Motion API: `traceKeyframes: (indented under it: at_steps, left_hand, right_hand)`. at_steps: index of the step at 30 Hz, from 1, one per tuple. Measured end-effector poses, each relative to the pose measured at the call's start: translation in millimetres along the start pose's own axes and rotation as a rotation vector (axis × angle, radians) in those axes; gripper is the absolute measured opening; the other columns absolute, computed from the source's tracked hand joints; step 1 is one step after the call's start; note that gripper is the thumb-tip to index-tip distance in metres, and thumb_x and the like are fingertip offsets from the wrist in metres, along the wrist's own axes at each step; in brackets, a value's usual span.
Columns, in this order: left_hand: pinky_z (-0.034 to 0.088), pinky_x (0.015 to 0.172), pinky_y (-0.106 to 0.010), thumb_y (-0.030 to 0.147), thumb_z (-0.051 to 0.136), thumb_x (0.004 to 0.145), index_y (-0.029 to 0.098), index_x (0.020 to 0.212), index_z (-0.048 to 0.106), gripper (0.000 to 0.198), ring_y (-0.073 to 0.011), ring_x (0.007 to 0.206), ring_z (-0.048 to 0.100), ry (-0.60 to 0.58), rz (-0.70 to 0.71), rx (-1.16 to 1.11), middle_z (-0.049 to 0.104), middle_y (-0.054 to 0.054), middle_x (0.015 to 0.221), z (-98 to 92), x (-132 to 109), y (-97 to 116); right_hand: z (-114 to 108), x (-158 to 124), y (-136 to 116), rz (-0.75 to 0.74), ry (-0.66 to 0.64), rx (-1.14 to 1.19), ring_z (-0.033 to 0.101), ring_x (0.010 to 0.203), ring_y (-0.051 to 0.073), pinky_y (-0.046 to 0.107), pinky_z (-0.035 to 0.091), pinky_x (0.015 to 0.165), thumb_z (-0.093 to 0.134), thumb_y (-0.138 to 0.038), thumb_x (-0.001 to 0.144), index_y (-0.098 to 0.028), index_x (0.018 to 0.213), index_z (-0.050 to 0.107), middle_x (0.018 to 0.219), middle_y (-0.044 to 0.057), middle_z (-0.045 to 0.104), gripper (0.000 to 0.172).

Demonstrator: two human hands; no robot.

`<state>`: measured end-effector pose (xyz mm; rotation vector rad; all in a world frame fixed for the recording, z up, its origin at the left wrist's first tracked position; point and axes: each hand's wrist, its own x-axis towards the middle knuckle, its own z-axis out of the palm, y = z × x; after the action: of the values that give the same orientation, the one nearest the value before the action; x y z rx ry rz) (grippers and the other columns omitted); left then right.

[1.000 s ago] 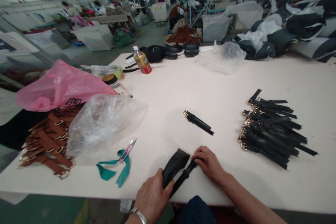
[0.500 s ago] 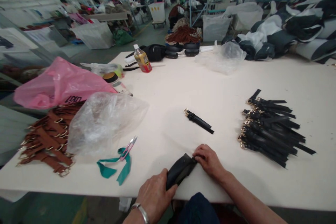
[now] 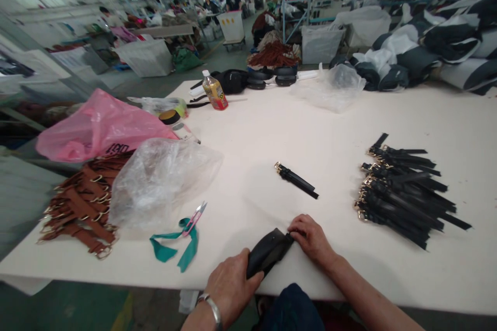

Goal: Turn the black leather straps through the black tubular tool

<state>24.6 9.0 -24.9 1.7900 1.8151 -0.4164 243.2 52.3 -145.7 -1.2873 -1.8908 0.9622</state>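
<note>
Near the table's front edge lies a folded black leather-like piece [image 3: 267, 253], tilted up to the right. My left hand [image 3: 232, 280], with a silver bangle on the wrist, is closed round its lower end, thumb on the near side. At the far end, the fingers of my right hand [image 3: 308, 238] pinch a small dark tip of it; what exactly lies between them is partly hidden. Just beyond are black straps with gold buckles [image 3: 297, 180], lying side by side. A heap of similar black buckled straps [image 3: 404, 191] sits to the right.
On the left are pink-handled snips [image 3: 194, 219] with a teal ribbon [image 3: 188, 253], a clear plastic bag [image 3: 159, 181], brown straps with metal rings [image 3: 83, 201] and a pink bag [image 3: 104, 126]. A drink bottle [image 3: 215, 91] stands farther back on the white table [image 3: 248, 139].
The whole view has shifted slightly, so the table items appear a little farther right. Both hands keep their hold on the black piece, with hardly any movement.
</note>
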Motion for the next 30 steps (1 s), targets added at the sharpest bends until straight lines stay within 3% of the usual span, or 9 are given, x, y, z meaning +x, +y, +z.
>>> traceKeyframes:
  at_steps: [5, 8, 12, 15, 21, 26, 30]
  left_hand:
    - [0.044, 0.076, -0.036, 0.039, 0.042, 0.082, 0.016, 0.105, 0.054, 0.034, -0.0274, 0.092, 0.061, 0.014, -0.026, -0.048, 0.065, -0.012, 0.096, 1.2, -8, -23]
    - [0.044, 0.077, -0.039, 0.04, 0.048, 0.078, 0.019, 0.103, 0.056, 0.034, -0.03, 0.092, 0.061, -0.038, 0.0, -0.003, 0.066, -0.011, 0.095, 0.5, -9, -18]
    - [0.045, 0.077, -0.042, 0.04, 0.049, 0.076, 0.018, 0.099, 0.057, 0.033, -0.033, 0.092, 0.061, -0.003, 0.013, -0.015, 0.066, -0.013, 0.094, 7.5, 0, -3]
    - [0.045, 0.076, -0.038, 0.041, 0.048, 0.077, 0.019, 0.098, 0.057, 0.031, -0.0294, 0.091, 0.061, 0.017, 0.009, -0.049, 0.066, -0.01, 0.093, 14.2, 4, -6]
    - [0.044, 0.074, -0.032, 0.043, 0.044, 0.083, 0.017, 0.102, 0.054, 0.033, -0.0246, 0.089, 0.061, 0.118, -0.116, -0.182, 0.066, -0.009, 0.092, 14.5, -6, -40]
    - [0.043, 0.076, -0.034, 0.043, 0.046, 0.083, 0.018, 0.107, 0.053, 0.035, -0.0263, 0.091, 0.061, 0.105, -0.129, -0.137, 0.066, -0.009, 0.093, 15.4, -15, -52]
    - [0.044, 0.079, -0.035, 0.042, 0.046, 0.083, 0.018, 0.11, 0.052, 0.037, -0.0264, 0.094, 0.061, 0.082, -0.126, -0.14, 0.066, -0.01, 0.097, 21.6, -20, -49]
  right_hand:
    - [1, -2, 0, -0.014, 0.002, 0.015, 0.053, 0.088, 0.018, 0.033, 0.044, 0.08, 0.056, -0.015, 0.082, -0.021, 0.083, 0.067, 0.089, 0.004, 0.062, 0.012]
    - [3, -2, 1, -0.019, 0.009, 0.012, 0.054, 0.087, 0.018, 0.033, 0.044, 0.08, 0.057, -0.014, 0.081, -0.021, 0.082, 0.066, 0.088, 0.004, 0.062, 0.011]
    - [2, 0, 3, -0.033, 0.008, 0.007, 0.054, 0.087, 0.019, 0.034, 0.044, 0.08, 0.057, -0.013, 0.08, -0.021, 0.082, 0.066, 0.088, 0.004, 0.062, 0.012]
    - [0, 0, 1, -0.023, 0.01, 0.026, 0.055, 0.087, 0.019, 0.034, 0.045, 0.08, 0.056, -0.014, 0.08, -0.022, 0.082, 0.066, 0.088, 0.004, 0.062, 0.013]
    - [9, -18, -24, 0.085, 0.243, -0.078, 0.055, 0.088, 0.019, 0.032, 0.044, 0.08, 0.05, -0.019, 0.083, -0.021, 0.091, 0.064, 0.089, 0.006, 0.061, 0.016]
    - [32, -37, -60, 0.085, -0.099, -0.433, 0.058, 0.078, 0.021, 0.032, 0.04, 0.067, 0.051, -0.032, 0.084, -0.026, 0.107, 0.057, 0.088, 0.004, 0.062, 0.025]
    - [35, -39, -72, 0.176, -0.164, -0.538, 0.057, 0.084, 0.025, 0.036, 0.037, 0.068, 0.05, -0.038, 0.084, -0.024, 0.1, 0.055, 0.091, 0.004, 0.061, 0.022]
